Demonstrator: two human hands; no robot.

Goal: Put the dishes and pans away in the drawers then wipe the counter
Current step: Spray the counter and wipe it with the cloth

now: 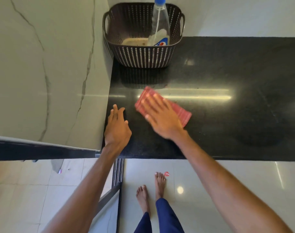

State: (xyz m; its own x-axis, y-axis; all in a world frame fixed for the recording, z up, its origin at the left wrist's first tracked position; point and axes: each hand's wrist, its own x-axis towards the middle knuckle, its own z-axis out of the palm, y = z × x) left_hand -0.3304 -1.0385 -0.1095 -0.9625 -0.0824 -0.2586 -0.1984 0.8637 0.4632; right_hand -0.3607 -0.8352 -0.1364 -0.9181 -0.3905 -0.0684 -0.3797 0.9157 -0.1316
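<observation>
Black polished stone bench fills the middle & right of the view, w/ streaks of lamp glare across it. Pale marble-look wall panel w/ grey veins stands along its left side. Pale glossy tiled floor shows below the bench's near edge.

Dark brown perforated plastic basket w/ two side handles sits at the bench's far left corner, just beside the wall panel. Inside it: clear plastic bottle w/ blue cap, upright, leaning a bit, on the basket's right side; also a beige thing on the basket floor, can't tell what.

Red striped folded cloth lies flat on the bench, near side of the basket, apart from it, set at a slant. Right grip lies palm-down on the cloth, fingers straight & spread, pressing it to the bench; cloth shows past the fingertips & past the wrist side. Hand & cloth are blurred.

Left grip is at the bench's left edge, next to the wall panel, palm down, fingers relaxed & nearly straight, holding nothing; near the cloth, not touching it.

On the floor: bare feet below dark blue trouser legs, & a small round red sticker just beside the toes of the right foot.
</observation>
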